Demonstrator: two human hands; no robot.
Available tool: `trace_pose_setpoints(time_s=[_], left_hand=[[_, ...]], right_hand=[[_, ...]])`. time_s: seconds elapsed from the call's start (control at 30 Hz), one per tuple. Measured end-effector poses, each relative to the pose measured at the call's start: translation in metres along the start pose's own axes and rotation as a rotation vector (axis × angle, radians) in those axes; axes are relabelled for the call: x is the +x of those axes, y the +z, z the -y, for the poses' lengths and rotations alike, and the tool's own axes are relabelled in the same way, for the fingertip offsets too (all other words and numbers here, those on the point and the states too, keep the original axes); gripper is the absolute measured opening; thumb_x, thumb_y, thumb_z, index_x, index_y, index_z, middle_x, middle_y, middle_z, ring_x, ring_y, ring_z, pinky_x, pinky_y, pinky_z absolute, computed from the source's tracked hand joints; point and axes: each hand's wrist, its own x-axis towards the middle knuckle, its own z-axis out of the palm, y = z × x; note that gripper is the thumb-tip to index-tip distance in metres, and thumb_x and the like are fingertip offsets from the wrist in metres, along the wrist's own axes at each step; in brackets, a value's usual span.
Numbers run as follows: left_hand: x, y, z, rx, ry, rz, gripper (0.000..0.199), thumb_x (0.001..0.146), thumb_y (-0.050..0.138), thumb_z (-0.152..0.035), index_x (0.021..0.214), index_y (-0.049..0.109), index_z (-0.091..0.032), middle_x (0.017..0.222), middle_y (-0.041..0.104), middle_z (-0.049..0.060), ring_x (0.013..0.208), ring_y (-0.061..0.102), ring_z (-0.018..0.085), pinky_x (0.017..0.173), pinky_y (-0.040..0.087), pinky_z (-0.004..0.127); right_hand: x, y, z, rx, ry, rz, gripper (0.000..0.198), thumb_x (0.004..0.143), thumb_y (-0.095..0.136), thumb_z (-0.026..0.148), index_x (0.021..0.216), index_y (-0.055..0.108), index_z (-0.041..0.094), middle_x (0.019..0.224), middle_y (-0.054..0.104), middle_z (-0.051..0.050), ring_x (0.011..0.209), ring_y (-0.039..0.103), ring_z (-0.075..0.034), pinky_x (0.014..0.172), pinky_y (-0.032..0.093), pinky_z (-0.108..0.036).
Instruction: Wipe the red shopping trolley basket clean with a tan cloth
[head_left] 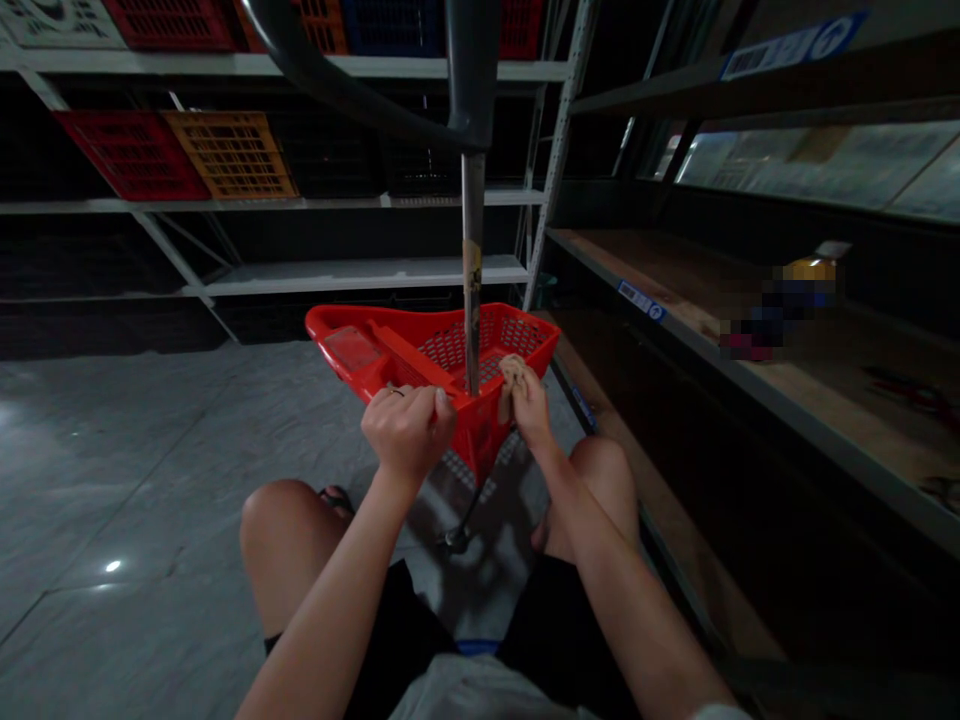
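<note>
A red plastic trolley basket (352,355) with perforated walls stands in front of me, a metal pole (471,270) rising at its near end. My left hand (409,430) is closed at the basket's near left rim, left of the pole; its fingers curl out of sight over the edge. On the other side of the pole, my right hand (531,408) grips a crumpled tan cloth (514,372) at the near right rim. Part of the cloth hangs down against the basket's outer wall. The pole's grey handle (375,110) curves across the top of the view.
Shelving (360,272) at the back carries a red crate (135,155) and a yellow crate (231,155). Close on my right, a wooden shelf (667,265) holds a bottle (814,268) and red-handled tools (911,388). A caster wheel (454,540) rests on the floor between my legs.
</note>
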Motion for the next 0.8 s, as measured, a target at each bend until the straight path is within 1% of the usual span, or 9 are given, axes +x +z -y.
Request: trace_pose_setpoints(time_s=[0.07, 0.13, 0.23, 0.33, 0.43, 0.57, 0.67, 0.73, 0.8], left_hand=[[-0.001, 0.000, 0.000, 0.001, -0.022, 0.025, 0.045, 0.099, 0.044, -0.024, 0.055, 0.055, -0.023, 0.052, 0.062, 0.002, 0.051, 0.052, 0.016, 0.061, 0.034, 0.034], [-0.001, -0.001, 0.001, 0.009, -0.049, 0.060, 0.047, 0.099, 0.042, -0.026, 0.054, 0.054, -0.023, 0.052, 0.060, 0.002, 0.051, 0.051, 0.016, 0.061, 0.033, 0.034], [0.000, -0.004, 0.002, 0.013, -0.073, 0.097, 0.048, 0.100, 0.040, -0.027, 0.055, 0.056, -0.023, 0.052, 0.059, 0.003, 0.052, 0.051, 0.016, 0.062, 0.033, 0.034], [0.001, -0.006, 0.003, -0.006, -0.068, 0.110, 0.046, 0.101, 0.040, -0.027, 0.059, 0.059, -0.022, 0.053, 0.058, 0.002, 0.052, 0.050, 0.016, 0.063, 0.034, 0.034], [0.001, -0.006, 0.003, -0.023, -0.066, 0.115, 0.048, 0.102, 0.039, -0.027, 0.058, 0.058, -0.023, 0.051, 0.054, 0.001, 0.052, 0.048, 0.016, 0.063, 0.033, 0.034], [0.000, -0.005, 0.003, -0.032, -0.071, 0.099, 0.051, 0.103, 0.038, -0.029, 0.056, 0.058, -0.022, 0.051, 0.055, 0.001, 0.052, 0.049, 0.015, 0.063, 0.034, 0.034], [-0.001, -0.005, 0.003, -0.025, -0.079, 0.100, 0.052, 0.103, 0.038, -0.030, 0.055, 0.057, -0.022, 0.051, 0.055, 0.001, 0.051, 0.048, 0.015, 0.062, 0.033, 0.033], [-0.001, -0.004, 0.003, -0.001, -0.084, 0.116, 0.053, 0.103, 0.037, -0.031, 0.054, 0.055, -0.023, 0.051, 0.054, 0.001, 0.051, 0.047, 0.015, 0.062, 0.033, 0.033], [0.000, -0.004, 0.001, 0.025, -0.083, 0.123, 0.053, 0.103, 0.037, -0.031, 0.053, 0.053, -0.023, 0.051, 0.053, 0.002, 0.052, 0.047, 0.015, 0.062, 0.033, 0.033]], right_hand=[[-0.036, 0.014, 0.032, 0.120, -0.018, -0.036, 0.031, 0.092, 0.051, 0.030, 0.115, 0.069, 0.019, 0.128, 0.070, -0.012, 0.123, 0.064, -0.023, 0.114, 0.048, -0.048], [-0.068, 0.027, 0.067, 0.147, -0.032, -0.071, 0.028, 0.098, 0.053, 0.037, 0.117, 0.069, 0.023, 0.129, 0.070, -0.009, 0.124, 0.065, -0.023, 0.113, 0.049, -0.047], [-0.094, 0.045, 0.096, 0.096, -0.090, -0.171, 0.033, 0.099, 0.056, 0.040, 0.129, 0.066, 0.029, 0.139, 0.066, -0.007, 0.139, 0.056, -0.025, 0.123, 0.040, -0.050], [-0.107, 0.058, 0.078, 0.028, -0.103, -0.216, 0.045, 0.103, 0.045, 0.039, 0.146, 0.055, 0.029, 0.154, 0.055, -0.009, 0.151, 0.044, -0.025, 0.127, 0.033, -0.056], [-0.128, 0.067, 0.029, -0.045, 0.045, -0.300, 0.050, 0.103, 0.038, 0.036, 0.150, 0.053, 0.024, 0.158, 0.051, -0.014, 0.152, 0.043, -0.026, 0.127, 0.031, -0.059], [-0.161, 0.070, -0.027, -0.001, 0.256, -0.387, 0.056, 0.100, 0.039, 0.036, 0.150, 0.052, 0.015, 0.149, 0.059, -0.021, 0.144, 0.052, -0.027, 0.115, 0.048, -0.056], [-0.162, 0.070, -0.029, 0.101, 0.343, -0.316, 0.059, 0.099, 0.039, 0.034, 0.153, 0.050, 0.014, 0.139, 0.066, -0.020, 0.131, 0.063, -0.028, 0.102, 0.059, -0.051], [-0.150, 0.072, -0.014, 0.165, 0.352, -0.287, 0.063, 0.098, 0.038, 0.032, 0.159, 0.042, 0.016, 0.140, 0.066, -0.018, 0.126, 0.067, -0.026, 0.097, 0.061, -0.048], [-0.133, 0.073, 0.009, 0.173, 0.293, -0.292, 0.067, 0.097, 0.036, 0.030, 0.163, 0.034, 0.020, 0.150, 0.059, -0.016, 0.131, 0.063, -0.024, 0.099, 0.061, -0.046]])
